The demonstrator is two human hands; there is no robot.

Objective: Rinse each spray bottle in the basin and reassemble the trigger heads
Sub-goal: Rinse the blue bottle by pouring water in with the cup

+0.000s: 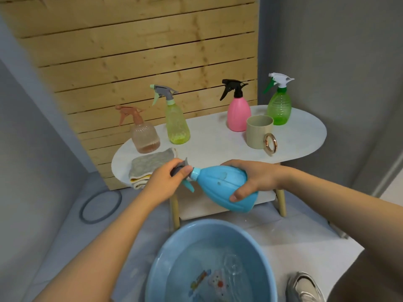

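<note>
A blue spray bottle lies sideways in the air above the blue basin, which holds water. My right hand grips the bottle's wide body. My left hand grips its grey trigger head at the neck. On the white oval table stand several other bottles with heads on: a peach one, a yellow-green one, a pink one and a green one.
A beige mug with a gold ring handle stands near the table's front. A folded cloth lies on the table's left end. A grey ring lies on the floor at the left. A shoe shows beside the basin.
</note>
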